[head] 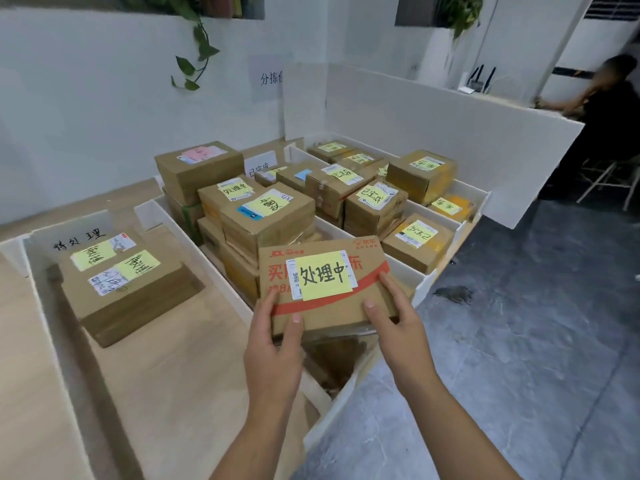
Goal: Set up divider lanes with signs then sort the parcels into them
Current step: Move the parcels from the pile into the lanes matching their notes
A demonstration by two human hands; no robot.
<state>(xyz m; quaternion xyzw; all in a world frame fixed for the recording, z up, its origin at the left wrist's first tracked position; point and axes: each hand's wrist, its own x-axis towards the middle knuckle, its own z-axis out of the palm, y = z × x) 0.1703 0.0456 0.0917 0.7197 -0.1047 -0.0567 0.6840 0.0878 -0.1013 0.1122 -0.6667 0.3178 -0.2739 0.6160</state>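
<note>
A: Cardboard is filling the nearest part of the view: both hands are holding a flat brown parcel [332,315] by its near corners.

B: How are the fingers lying?

A: The left hand [277,344] is pinching the near left corner, thumb pressing on top. The right hand [398,327] is gripping the near right corner, thumb and forefinger lying on the lid. The fingers underneath are hiding from view.

B: Where is the parcel sitting?

A: It is being held at the near end of the second lane from the left, just in front of a stack of parcels [266,216]. Whether it is resting on anything, I cannot tell. A yellow note [323,275] with black handwriting is sticking to its top.

B: And beside it?

A: A white divider [207,249] is running along the left of that lane. Beyond it, in the leftmost lane, a large box [131,299] is lying on the wooden tabletop [173,358], carrying two yellow notes, and a handwritten sign [79,239] is standing just behind it.

B: Going further back?

A: To the right of the stack, two more lanes are holding labelled boxes [375,202] packed close together, and a second sign [260,165] is standing at the far end. A tall white board [450,133] is rising behind those lanes. Past it, at the far right, a person [609,98] in dark clothing is showing, blurred, above the grey floor [519,341]. A trailing plant [197,46] is hanging down the back wall.
</note>
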